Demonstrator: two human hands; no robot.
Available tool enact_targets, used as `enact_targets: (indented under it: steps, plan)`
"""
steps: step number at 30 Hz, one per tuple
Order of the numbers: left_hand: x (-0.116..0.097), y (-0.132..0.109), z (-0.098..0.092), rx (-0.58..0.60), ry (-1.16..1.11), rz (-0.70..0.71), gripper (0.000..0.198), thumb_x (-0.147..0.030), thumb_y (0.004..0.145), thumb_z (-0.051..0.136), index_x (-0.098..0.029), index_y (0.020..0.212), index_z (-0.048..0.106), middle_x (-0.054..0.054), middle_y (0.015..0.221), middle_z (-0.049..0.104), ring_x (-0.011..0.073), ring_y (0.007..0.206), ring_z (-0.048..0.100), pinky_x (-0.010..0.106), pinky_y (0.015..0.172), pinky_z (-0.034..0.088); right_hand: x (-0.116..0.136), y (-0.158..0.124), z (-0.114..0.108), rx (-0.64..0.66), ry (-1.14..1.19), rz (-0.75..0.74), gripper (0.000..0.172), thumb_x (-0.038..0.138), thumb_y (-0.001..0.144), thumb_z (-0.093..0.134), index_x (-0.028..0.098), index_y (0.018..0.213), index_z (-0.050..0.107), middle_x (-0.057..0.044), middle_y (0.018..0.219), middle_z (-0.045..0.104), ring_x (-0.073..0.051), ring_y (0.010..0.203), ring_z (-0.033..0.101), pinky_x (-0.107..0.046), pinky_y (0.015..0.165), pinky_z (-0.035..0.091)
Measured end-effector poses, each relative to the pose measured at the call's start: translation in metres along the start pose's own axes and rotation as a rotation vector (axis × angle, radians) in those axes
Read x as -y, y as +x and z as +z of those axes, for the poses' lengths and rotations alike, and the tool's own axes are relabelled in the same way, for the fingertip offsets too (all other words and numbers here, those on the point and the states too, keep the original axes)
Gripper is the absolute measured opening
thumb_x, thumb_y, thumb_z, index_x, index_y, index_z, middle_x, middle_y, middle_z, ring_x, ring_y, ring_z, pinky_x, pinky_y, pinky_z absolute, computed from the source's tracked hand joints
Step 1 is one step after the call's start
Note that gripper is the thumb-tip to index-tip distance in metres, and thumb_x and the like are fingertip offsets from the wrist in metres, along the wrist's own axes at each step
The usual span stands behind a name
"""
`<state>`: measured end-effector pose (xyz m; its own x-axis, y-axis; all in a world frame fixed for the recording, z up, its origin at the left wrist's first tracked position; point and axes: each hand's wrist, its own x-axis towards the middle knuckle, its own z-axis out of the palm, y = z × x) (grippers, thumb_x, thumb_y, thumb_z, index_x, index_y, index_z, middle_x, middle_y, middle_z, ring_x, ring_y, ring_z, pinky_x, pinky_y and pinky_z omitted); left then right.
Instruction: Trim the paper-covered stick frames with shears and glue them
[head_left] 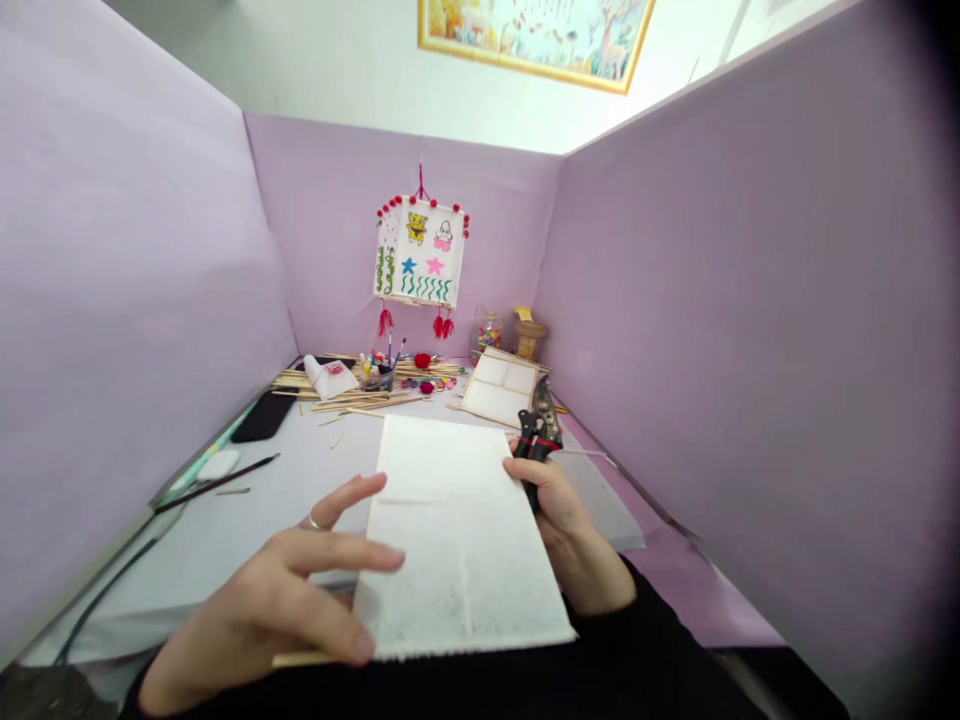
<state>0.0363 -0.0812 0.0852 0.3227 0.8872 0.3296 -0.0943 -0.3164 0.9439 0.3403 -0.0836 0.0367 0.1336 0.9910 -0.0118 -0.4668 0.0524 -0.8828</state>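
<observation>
A white paper-covered panel (450, 530) is held up in front of me, with a faint ridge across it and a frayed near edge. My left hand (300, 580) has its fingers spread at the panel's left side, thumb by the near left corner. A thin pale stick (300, 660) pokes out under that hand. On the other side, my right hand (559, 510) grips the right edge, thumb on top. That same hand also holds cutters (538, 440) with black and red handles and metal jaws. Its fingers under the panel are partly hidden.
Bamboo sticks (360, 402), a paint-and-brush cup (381, 375) and a framed white panel (501, 385) lie toward the back. A decorated paper lantern (420, 250) hangs there. A phone (264, 415) and dark brush (217, 485) are left; purple partitions (720, 300) enclose the table.
</observation>
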Motion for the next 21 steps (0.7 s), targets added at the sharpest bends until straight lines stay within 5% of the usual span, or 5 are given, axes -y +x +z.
enact_targets:
  steps: [2,7,12,17,21]
  plan:
    - [-0.009,0.006,-0.008,0.080,0.094,-0.021,0.034,-0.010,0.042,0.089,-0.028,0.048,0.061,0.009,0.084,0.075,0.0359,0.117,0.061,0.053,0.110,0.038,0.002,0.002,0.000,-0.062,0.001,-0.119,0.043,0.034,0.059,0.077,0.018,0.089,0.050,-0.004,0.078,0.056,-0.025,0.064,0.056,-0.029,0.055,0.048]
    - [-0.020,0.034,0.010,-0.301,-0.016,-0.072,0.033,0.003,0.053,0.077,-0.027,0.062,0.069,0.007,0.092,0.075,0.0312,0.125,0.056,0.045,0.113,0.036,0.005,0.007,-0.001,-0.099,-0.056,-0.510,0.046,0.033,0.064,0.080,0.020,0.090,0.045,0.001,0.081,0.049,-0.020,0.069,0.050,-0.023,0.059,0.043]
    - [-0.015,0.078,0.057,-0.128,0.192,0.215,0.030,-0.004,0.060,0.078,-0.025,0.082,0.075,0.007,0.112,0.073,0.0272,0.136,0.044,0.041,0.120,0.020,-0.006,0.004,-0.010,-0.060,-0.329,-0.657,0.040,0.039,0.078,0.079,0.020,0.095,0.049,-0.001,0.087,0.047,-0.021,0.078,0.050,-0.025,0.068,0.044]
    - [0.004,0.112,0.059,0.030,0.358,0.173,0.010,-0.019,0.061,0.080,-0.024,0.064,0.071,0.005,0.073,0.072,0.0246,0.083,0.064,0.034,0.090,0.046,-0.004,0.002,-0.013,0.073,-0.354,-0.644,0.040,0.050,0.089,0.074,0.021,0.099,0.049,-0.003,0.091,0.050,-0.022,0.079,0.052,-0.028,0.069,0.046]
    - [0.022,0.109,0.030,0.037,0.337,0.045,0.010,-0.024,0.063,0.077,-0.023,0.057,0.069,0.001,0.058,0.064,0.0176,0.059,0.052,0.023,0.057,0.040,0.014,0.002,-0.022,0.131,-0.445,-0.725,0.037,0.054,0.100,0.060,0.021,0.105,0.047,-0.006,0.095,0.056,-0.026,0.088,0.055,-0.036,0.080,0.048]
